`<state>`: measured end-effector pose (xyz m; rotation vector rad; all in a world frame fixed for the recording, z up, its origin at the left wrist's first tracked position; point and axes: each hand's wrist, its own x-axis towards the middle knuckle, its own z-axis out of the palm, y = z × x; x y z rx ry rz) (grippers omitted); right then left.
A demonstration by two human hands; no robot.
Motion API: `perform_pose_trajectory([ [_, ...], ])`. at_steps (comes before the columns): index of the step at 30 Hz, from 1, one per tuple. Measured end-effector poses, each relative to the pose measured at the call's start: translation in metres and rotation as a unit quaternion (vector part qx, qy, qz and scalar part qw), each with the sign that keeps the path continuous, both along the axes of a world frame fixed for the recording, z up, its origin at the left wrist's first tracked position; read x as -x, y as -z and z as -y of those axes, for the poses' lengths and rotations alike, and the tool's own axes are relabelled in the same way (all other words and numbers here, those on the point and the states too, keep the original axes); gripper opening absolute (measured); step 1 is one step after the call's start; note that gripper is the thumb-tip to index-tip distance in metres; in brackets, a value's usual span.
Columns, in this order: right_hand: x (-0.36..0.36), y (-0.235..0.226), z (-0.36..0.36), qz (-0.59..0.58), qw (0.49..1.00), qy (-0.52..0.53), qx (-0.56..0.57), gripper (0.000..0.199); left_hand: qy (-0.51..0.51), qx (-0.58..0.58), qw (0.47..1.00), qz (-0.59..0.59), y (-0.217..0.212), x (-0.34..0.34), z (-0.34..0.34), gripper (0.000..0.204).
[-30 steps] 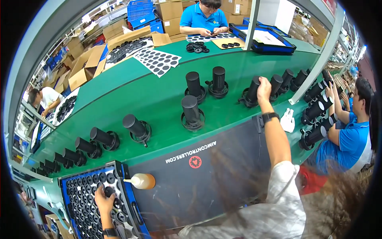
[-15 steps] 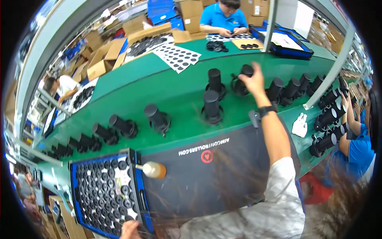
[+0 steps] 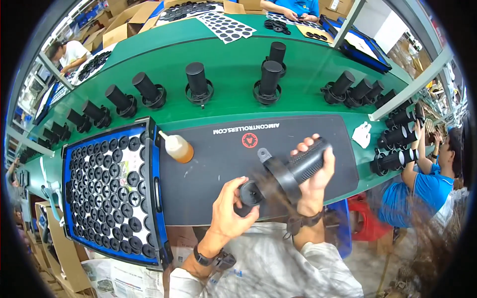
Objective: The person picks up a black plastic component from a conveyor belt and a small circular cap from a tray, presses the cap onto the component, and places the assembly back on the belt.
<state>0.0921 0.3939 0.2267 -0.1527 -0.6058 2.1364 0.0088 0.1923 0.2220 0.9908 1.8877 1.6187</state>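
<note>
Your left hand (image 3: 229,208) closes its fingers around a small round black cap (image 3: 250,193) and presses it against the wide flanged end of the black cylindrical part (image 3: 293,169), which your right hand (image 3: 314,175) clamps by its ribbed barrel, tilted above the dark mat (image 3: 213,164). A second ago that right hand was out among the standing parts beyond the mat and the left was down in the tray; both have now come together over the mat, so one part has been pulled from the line and is getting its cap. Left of the mat sits the blue tray (image 3: 155,169) of black caps, a small amber bottle (image 3: 176,147) at the mat's left edge. Beyond the mat, upright black cylinders (image 3: 198,82) line the green counter (image 3: 233,59).
</note>
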Motion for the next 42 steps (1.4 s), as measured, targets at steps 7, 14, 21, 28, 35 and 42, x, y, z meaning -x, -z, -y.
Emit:
perform_pose_trajectory([
  [7, 0.009, 0.034, 0.009, 0.025, 0.990, -0.056, 0.127, 0.032, 0.004, -0.202, 0.970, 0.134, 0.028, -0.006, 0.008, 0.064],
  [14, 0.016, 0.026, 0.018, 0.043, 0.995, -0.039, 0.085, 0.038, -0.005, -0.187, 0.978, 0.090, 0.029, -0.001, 0.019, 0.061],
  [21, 0.017, 0.016, 0.022, -0.014, 0.999, -0.033, -0.012, 0.040, 0.025, -0.244, 0.923, 0.295, 0.034, -0.002, 0.022, 0.062],
  [28, 0.018, 0.015, 0.025, -0.060, 0.995, -0.052, -0.063, 0.050, 0.038, -0.209, 0.906, 0.366, 0.034, 0.002, 0.026, 0.054],
  [35, 0.028, 0.012, 0.022, -0.129, 0.968, -0.107, -0.187, 0.060, 0.089, -0.179, 0.846, 0.494, 0.054, 0.009, 0.025, 0.053],
  [42, 0.011, -0.028, 0.036, 0.162, 0.940, -0.074, -0.292, 0.065, -0.033, -0.090, 0.850, 0.517, 0.025, 0.007, 0.081, 0.053],
])
